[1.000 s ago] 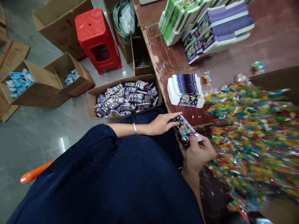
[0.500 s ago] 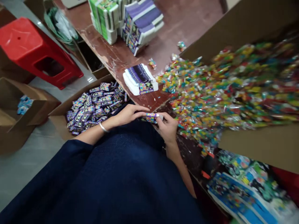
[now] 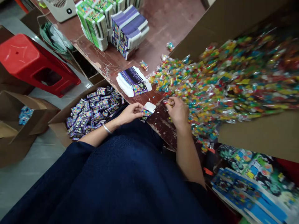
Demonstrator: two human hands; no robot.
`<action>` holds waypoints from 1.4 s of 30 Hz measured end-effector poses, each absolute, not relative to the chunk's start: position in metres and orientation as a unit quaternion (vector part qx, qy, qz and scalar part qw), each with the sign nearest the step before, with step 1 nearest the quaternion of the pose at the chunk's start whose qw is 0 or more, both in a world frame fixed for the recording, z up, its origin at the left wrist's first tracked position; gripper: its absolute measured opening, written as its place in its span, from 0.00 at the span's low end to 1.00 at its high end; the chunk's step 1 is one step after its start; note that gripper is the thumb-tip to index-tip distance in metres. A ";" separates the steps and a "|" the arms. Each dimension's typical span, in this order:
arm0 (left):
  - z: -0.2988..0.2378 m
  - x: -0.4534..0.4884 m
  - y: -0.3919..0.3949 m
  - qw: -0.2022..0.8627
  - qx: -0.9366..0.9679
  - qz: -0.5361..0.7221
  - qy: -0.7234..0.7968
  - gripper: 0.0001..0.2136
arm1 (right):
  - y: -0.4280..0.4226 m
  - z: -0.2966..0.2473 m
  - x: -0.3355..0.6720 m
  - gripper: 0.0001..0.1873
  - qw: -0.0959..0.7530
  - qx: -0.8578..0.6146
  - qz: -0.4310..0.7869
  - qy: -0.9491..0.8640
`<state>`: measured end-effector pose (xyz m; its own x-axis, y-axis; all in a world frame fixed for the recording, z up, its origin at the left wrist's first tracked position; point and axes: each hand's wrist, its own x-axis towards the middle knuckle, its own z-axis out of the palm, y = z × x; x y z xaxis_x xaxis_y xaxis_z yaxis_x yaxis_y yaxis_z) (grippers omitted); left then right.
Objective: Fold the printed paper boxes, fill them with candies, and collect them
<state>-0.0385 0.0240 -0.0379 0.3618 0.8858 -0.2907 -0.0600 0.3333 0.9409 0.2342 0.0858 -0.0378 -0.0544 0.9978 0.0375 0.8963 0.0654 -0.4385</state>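
My left hand (image 3: pixel 131 112) holds a small purple printed box (image 3: pixel 148 110) with its white flap open, just off the edge of the brown table (image 3: pixel 161 21). My right hand (image 3: pixel 177 110) is closed at the near edge of a big heap of clear candy packets (image 3: pixel 224 77), fingers pinched on a packet. A short stack of flat purple box blanks (image 3: pixel 133 81) lies on the table just beyond the left hand.
A carton of filled purple boxes (image 3: pixel 93 109) sits on the floor at my left knee. Bundles of green blanks (image 3: pixel 94 20) and purple blanks (image 3: pixel 129 29) stand at the table's far end by a small fan (image 3: pixel 62 9). A red stool (image 3: pixel 35 63) and open cartons (image 3: pixel 21 121) stand left.
My hands have parted: the left keeps the small box, now with its flap open, and the right has gone right to the candy heap. The camera has swung toward the table.
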 end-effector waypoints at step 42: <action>-0.035 -0.018 0.000 0.659 0.423 0.480 0.395 0.21 | 0.020 -0.011 0.148 0.15 0.499 -0.526 0.420 -0.546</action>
